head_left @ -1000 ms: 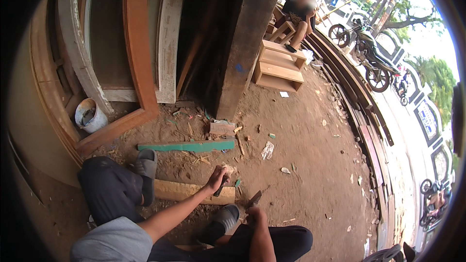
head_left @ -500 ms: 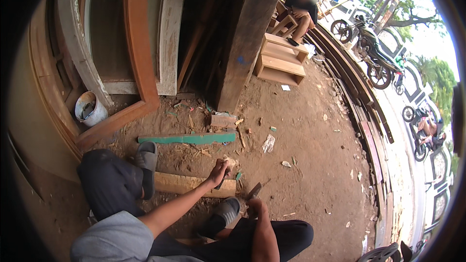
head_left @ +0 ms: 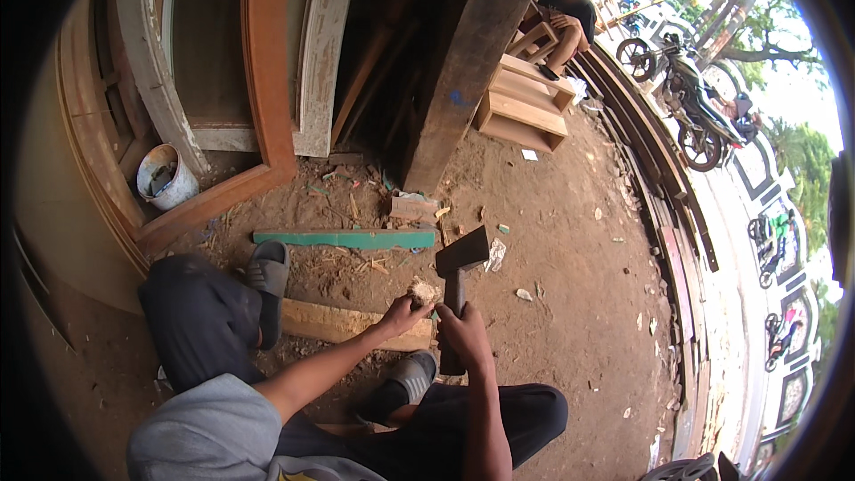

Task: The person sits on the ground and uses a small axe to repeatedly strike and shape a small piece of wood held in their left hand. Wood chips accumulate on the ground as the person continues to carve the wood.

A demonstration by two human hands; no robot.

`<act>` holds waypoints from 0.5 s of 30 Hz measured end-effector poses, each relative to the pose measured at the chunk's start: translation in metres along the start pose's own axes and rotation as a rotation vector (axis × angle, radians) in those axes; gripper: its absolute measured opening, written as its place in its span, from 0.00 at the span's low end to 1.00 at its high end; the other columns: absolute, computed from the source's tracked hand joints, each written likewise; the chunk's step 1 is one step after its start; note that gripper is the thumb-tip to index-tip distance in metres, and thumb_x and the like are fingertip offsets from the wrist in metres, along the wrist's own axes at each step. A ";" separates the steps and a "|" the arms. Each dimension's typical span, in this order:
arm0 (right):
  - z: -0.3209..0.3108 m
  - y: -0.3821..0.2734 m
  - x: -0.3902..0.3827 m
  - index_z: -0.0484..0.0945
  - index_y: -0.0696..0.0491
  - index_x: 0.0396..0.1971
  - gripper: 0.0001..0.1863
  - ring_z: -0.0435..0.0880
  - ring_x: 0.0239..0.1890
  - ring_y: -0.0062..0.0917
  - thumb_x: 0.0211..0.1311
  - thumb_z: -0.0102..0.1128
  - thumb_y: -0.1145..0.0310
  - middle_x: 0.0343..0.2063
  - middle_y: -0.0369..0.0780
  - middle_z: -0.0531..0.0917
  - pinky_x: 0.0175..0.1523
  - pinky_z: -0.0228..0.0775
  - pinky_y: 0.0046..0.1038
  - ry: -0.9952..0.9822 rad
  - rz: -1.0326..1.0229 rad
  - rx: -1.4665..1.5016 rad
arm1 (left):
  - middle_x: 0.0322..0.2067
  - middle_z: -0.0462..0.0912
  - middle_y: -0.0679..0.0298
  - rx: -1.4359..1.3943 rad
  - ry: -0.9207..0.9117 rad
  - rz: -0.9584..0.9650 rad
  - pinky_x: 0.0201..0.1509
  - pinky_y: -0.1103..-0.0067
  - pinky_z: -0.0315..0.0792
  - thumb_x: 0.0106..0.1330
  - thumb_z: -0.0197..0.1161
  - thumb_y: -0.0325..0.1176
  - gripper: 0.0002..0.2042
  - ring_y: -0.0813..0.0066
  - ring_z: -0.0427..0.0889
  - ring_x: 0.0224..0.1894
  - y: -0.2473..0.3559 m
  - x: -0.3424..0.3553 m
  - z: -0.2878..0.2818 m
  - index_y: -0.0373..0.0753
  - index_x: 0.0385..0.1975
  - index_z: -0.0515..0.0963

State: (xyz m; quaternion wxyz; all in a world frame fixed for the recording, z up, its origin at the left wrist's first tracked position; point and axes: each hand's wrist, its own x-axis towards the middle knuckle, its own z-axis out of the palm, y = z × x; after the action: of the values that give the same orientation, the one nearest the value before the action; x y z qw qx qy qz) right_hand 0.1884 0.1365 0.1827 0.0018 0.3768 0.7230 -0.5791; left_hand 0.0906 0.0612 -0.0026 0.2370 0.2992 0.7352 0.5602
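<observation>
1. Just beyond the fingertips of the left hand (head_left: 403,313) lies a pale wooden plank (head_left: 343,322), flat on the dirt between the person's two sandalled feet; the left fingers are curled round a small, rough, whitish lump (head_left: 424,290) held at the plank's right end, though what the lump is made of I cannot tell.
2. The right hand (head_left: 463,335) is wrapped tight round the dark handle of a hatchet (head_left: 458,269); its wedge-shaped black head stands raised above the knuckles, just right of the lump and not touching it.
3. Past the fingers, farther up the ground, lies a long green-painted batten (head_left: 346,239); near its right end sits a small reddish block (head_left: 413,208).
4. Far to the left of the hands stands a white bucket (head_left: 166,176) against a curved brown wooden frame (head_left: 264,80).
5. A crumpled pale wrapper (head_left: 495,255) lies just right of the hatchet head; no label can be made out on it.
</observation>
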 end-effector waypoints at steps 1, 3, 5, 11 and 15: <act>0.010 0.000 -0.001 0.68 0.61 0.27 0.17 0.74 0.16 0.21 0.53 0.55 0.60 0.16 0.37 0.74 0.21 0.67 0.24 -0.028 0.005 -0.035 | 0.24 0.77 0.54 0.036 0.012 -0.010 0.35 0.72 0.69 0.55 0.58 0.36 0.12 0.64 0.78 0.30 -0.007 0.001 -0.002 0.31 0.28 0.72; 0.021 0.015 0.008 0.69 0.61 0.27 0.18 0.75 0.16 0.23 0.53 0.54 0.58 0.16 0.39 0.75 0.21 0.68 0.26 -0.110 0.001 -0.179 | 0.24 0.77 0.54 0.104 0.026 -0.036 0.36 0.72 0.69 0.55 0.57 0.32 0.09 0.64 0.78 0.30 -0.034 0.005 0.003 0.30 0.28 0.72; 0.032 0.020 0.011 0.69 0.62 0.29 0.19 0.76 0.16 0.23 0.53 0.54 0.57 0.15 0.40 0.75 0.21 0.68 0.27 -0.136 -0.035 -0.247 | 0.25 0.77 0.59 -0.029 0.055 0.015 0.35 0.74 0.68 0.54 0.58 0.33 0.09 0.73 0.76 0.31 -0.055 0.007 0.009 0.32 0.28 0.72; 0.034 0.001 -0.001 0.70 0.64 0.29 0.20 0.77 0.16 0.25 0.53 0.54 0.58 0.17 0.42 0.76 0.22 0.68 0.26 -0.033 -0.066 -0.203 | 0.26 0.76 0.56 0.074 -0.014 -0.040 0.35 0.72 0.68 0.53 0.55 0.32 0.09 0.70 0.76 0.32 -0.049 0.004 0.007 0.31 0.28 0.71; 0.034 0.012 0.010 0.69 0.65 0.29 0.20 0.78 0.17 0.25 0.52 0.55 0.59 0.17 0.43 0.76 0.22 0.69 0.27 0.012 -0.071 -0.269 | 0.27 0.76 0.51 0.059 0.000 -0.089 0.36 0.70 0.68 0.52 0.54 0.32 0.10 0.60 0.77 0.33 -0.031 -0.002 0.003 0.31 0.29 0.71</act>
State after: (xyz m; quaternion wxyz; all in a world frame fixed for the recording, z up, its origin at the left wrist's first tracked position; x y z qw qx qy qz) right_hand 0.1731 0.1137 0.1566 0.0274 0.3506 0.8071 -0.4742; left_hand 0.0886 0.0564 -0.0333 0.2528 0.2733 0.7638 0.5273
